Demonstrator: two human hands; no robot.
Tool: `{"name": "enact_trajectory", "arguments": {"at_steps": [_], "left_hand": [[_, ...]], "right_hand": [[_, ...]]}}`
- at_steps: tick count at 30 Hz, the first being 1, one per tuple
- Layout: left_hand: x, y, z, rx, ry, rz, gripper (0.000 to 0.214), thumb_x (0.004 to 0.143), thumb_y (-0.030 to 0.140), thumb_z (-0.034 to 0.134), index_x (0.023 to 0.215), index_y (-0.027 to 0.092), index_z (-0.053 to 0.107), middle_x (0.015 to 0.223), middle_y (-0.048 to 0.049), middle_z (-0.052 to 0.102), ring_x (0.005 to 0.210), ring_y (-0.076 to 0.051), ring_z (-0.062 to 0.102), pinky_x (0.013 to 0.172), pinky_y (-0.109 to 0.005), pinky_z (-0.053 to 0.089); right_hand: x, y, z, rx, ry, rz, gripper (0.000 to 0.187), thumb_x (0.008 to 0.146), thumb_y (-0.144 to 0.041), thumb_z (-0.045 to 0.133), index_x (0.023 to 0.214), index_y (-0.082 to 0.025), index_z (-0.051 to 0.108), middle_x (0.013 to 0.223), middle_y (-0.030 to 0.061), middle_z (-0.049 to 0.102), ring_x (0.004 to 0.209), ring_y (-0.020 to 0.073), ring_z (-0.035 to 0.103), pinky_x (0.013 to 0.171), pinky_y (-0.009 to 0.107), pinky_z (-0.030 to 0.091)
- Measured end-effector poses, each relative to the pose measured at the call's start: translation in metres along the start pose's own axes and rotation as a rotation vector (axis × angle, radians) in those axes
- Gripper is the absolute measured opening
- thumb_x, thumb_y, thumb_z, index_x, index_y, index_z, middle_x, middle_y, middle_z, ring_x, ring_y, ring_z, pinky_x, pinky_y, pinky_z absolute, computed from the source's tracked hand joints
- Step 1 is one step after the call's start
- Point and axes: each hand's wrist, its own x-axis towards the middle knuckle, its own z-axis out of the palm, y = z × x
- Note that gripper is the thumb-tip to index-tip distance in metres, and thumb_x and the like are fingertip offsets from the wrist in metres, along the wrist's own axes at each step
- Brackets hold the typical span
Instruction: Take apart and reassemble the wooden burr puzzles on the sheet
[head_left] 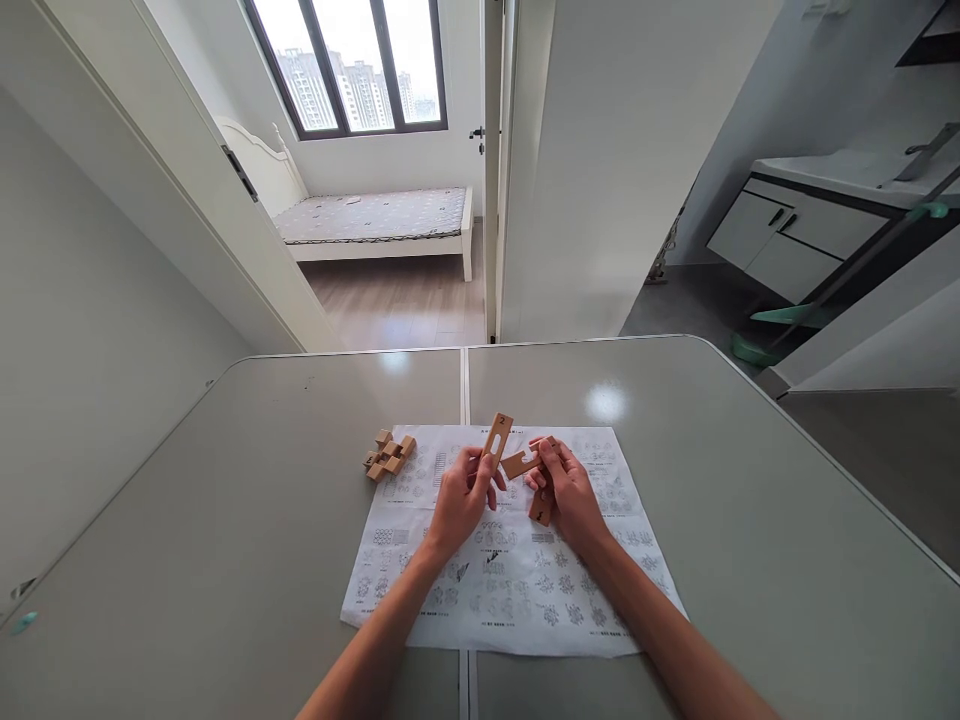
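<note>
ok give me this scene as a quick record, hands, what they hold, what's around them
left grip: closed on a slotted wooden piece marked 2
right grip: closed on a notched wooden piece; marked wood also shows below, whether separate is unclear
surface: printed sheet with diagrams, on a table
nearby: cluster of wooden pieces at the sheet's upper left corner
background: bed, window, sink cabinet

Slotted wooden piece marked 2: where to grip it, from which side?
Piece marked 2: probably best pinched by its long edges at the numbered end, coming from the far side. That end sticks out free, away from the person; the left hand holds the near end, and a slot interrupts the flat middle.
</note>
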Motion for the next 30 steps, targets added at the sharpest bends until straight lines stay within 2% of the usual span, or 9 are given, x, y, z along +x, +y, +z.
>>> {"name": "enact_trajectory", "arguments": {"at_steps": [4, 12, 15, 17, 19, 22, 25, 28, 30], "left_hand": [[0.000, 0.000, 0.001, 0.003, 0.030, -0.002, 0.033, 0.104, 0.051, 0.051, 0.101, 0.019, 0.055, 0.073, 0.0011, 0.068, 0.047, -0.009, 0.057, 0.052, -0.023, 0.046], [-0.001, 0.005, 0.001, 0.032, 0.180, -0.002, 0.032, 0.105, 0.050, 0.049, 0.102, 0.019, 0.055, 0.066, 0.0032, 0.065, 0.047, -0.010, 0.055, 0.051, -0.022, 0.045], [-0.001, 0.005, 0.001, 0.046, 0.199, 0.000, 0.032, 0.104, 0.050, 0.050, 0.100, 0.019, 0.056, 0.064, 0.0033, 0.064, 0.046, -0.010, 0.054, 0.051, -0.022, 0.046], [-0.001, 0.004, 0.002, 0.054, 0.200, 0.001, 0.031, 0.104, 0.049, 0.050, 0.098, 0.019, 0.056, 0.064, 0.0035, 0.064, 0.046, -0.010, 0.054, 0.051, -0.022, 0.046], [-0.002, 0.003, 0.003, 0.060, 0.196, 0.001, 0.031, 0.104, 0.049, 0.050, 0.098, 0.019, 0.056, 0.064, 0.0035, 0.064, 0.046, -0.011, 0.055, 0.052, -0.023, 0.047], [-0.002, 0.001, 0.004, 0.070, 0.187, 0.000, 0.030, 0.104, 0.049, 0.050, 0.098, 0.019, 0.057, 0.063, 0.0034, 0.064, 0.046, -0.011, 0.056, 0.053, -0.023, 0.048], [-0.003, 0.002, 0.005, 0.079, 0.174, 0.001, 0.029, 0.104, 0.047, 0.050, 0.098, 0.019, 0.057, 0.063, 0.0037, 0.064, 0.046, -0.011, 0.055, 0.052, -0.023, 0.047], [-0.002, 0.006, 0.005, 0.082, 0.163, 0.007, 0.028, 0.104, 0.046, 0.049, 0.099, 0.019, 0.056, 0.063, 0.0041, 0.064, 0.046, -0.010, 0.054, 0.052, -0.022, 0.046], [-0.002, 0.008, 0.005, 0.082, 0.157, 0.013, 0.027, 0.105, 0.045, 0.048, 0.098, 0.019, 0.055, 0.065, 0.0037, 0.065, 0.046, -0.010, 0.055, 0.052, -0.022, 0.046]], "right_hand": [[-0.001, -0.003, 0.002, -0.044, -0.008, -0.019, 0.039, 0.087, -0.060, 0.078, 0.096, -0.024, 0.068, 0.068, -0.0072, 0.046, 0.052, 0.0074, 0.039, 0.049, 0.018, 0.044], [-0.007, -0.002, 0.001, -0.296, -0.048, -0.015, 0.042, 0.087, -0.061, 0.077, 0.095, -0.022, 0.064, 0.057, -0.0088, 0.047, 0.043, 0.0094, 0.040, 0.040, 0.021, 0.037], [-0.009, -0.004, 0.000, -0.617, -0.051, -0.082, 0.043, 0.091, -0.065, 0.067, 0.096, -0.022, 0.062, 0.063, -0.0033, 0.062, 0.043, 0.0140, 0.050, 0.042, 0.026, 0.041], [-0.009, -0.005, -0.001, -0.766, -0.037, -0.139, 0.044, 0.093, -0.065, 0.063, 0.097, -0.022, 0.063, 0.077, 0.0037, 0.073, 0.054, 0.0196, 0.062, 0.051, 0.030, 0.049], [-0.008, -0.005, -0.003, -0.828, -0.016, -0.163, 0.045, 0.092, -0.065, 0.064, 0.102, -0.021, 0.064, 0.087, 0.0080, 0.078, 0.068, 0.0252, 0.071, 0.062, 0.034, 0.054], [-0.005, -0.005, -0.006, -0.874, -0.002, -0.151, 0.046, 0.092, -0.062, 0.065, 0.114, -0.021, 0.060, 0.086, 0.0081, 0.080, 0.076, 0.0291, 0.076, 0.068, 0.037, 0.057], [-0.003, -0.008, -0.009, -0.925, 0.023, -0.124, 0.044, 0.095, -0.060, 0.060, 0.118, -0.022, 0.055, 0.076, 0.0046, 0.079, 0.060, 0.0273, 0.074, 0.056, 0.035, 0.054], [-0.002, -0.012, -0.013, -0.934, 0.039, -0.066, 0.040, 0.097, -0.059, 0.057, 0.116, -0.024, 0.054, 0.057, -0.0033, 0.069, 0.032, 0.0213, 0.057, 0.035, 0.030, 0.042], [-0.001, -0.013, -0.016, -0.827, 0.042, -0.015, 0.037, 0.096, -0.059, 0.060, 0.110, -0.025, 0.055, 0.048, -0.0074, 0.061, 0.024, 0.0184, 0.049, 0.027, 0.027, 0.034]]}}
